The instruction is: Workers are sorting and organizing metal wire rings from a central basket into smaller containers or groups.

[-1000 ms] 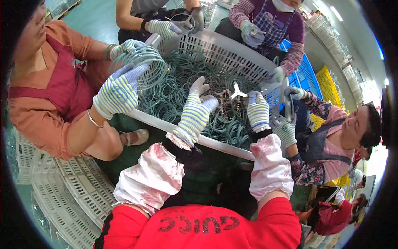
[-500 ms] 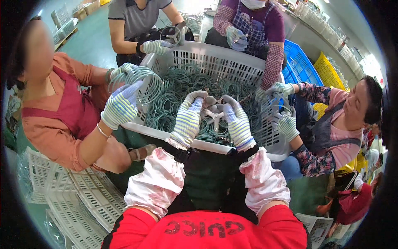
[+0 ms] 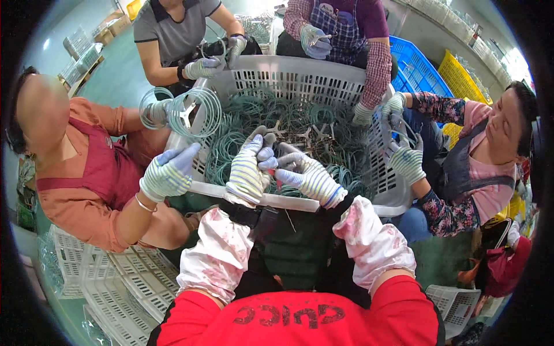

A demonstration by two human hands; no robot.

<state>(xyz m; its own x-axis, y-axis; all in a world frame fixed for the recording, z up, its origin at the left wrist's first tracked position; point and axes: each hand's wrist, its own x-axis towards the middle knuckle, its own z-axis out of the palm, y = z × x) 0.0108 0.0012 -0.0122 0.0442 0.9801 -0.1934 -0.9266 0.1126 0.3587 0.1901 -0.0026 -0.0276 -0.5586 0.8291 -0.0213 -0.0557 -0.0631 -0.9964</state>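
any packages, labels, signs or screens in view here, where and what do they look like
No labels, signs or screens show; only containers.
White slotted crate: centre, rectangular, holding green wire rings.
Blue crate: upper right, slotted plastic.
Yellow crate: beside the blue one.
White crates: lower left, stacked flat.

We find the crate (image 3: 300,86) directly ahead of us, with the rings (image 3: 242,115) lying inside it. Our left hand (image 3: 248,170) and right hand (image 3: 309,179) meet over its near rim. Co-workers sit left, right and behind it. Stacked trays (image 3: 104,282) lie at lower left; two more crates (image 3: 427,72) stand behind right.
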